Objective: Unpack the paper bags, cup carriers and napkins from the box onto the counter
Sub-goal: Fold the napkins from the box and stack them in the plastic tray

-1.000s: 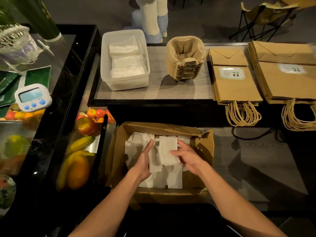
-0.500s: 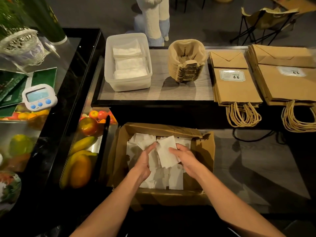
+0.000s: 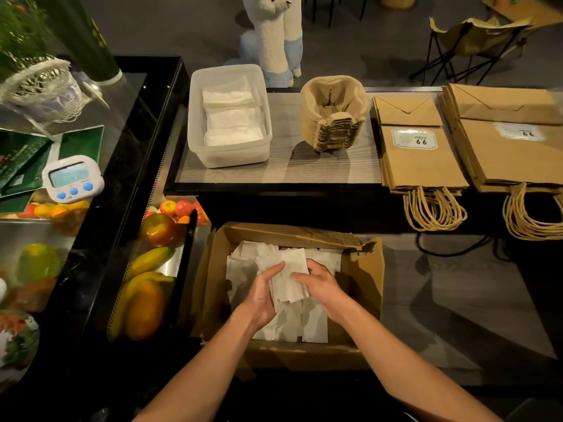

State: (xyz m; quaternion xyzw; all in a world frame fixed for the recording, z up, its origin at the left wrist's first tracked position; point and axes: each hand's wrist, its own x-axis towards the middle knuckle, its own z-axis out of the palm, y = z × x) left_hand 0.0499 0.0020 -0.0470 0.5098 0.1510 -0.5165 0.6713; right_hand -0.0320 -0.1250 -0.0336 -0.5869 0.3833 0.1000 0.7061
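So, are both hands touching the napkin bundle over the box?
Touching. Head view: the left hand and right hand grip the napkin bundle from either side, fingers overlapping its edges, no gap visible.

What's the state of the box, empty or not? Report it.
Not empty. Loose white napkins cover the floor of the open cardboard box. The left hand and right hand hold a bundle of them inside it.

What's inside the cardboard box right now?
Loose white napkins fill the cardboard box; the left hand and right hand hold a bunch. Anything beneath the napkins is covered.
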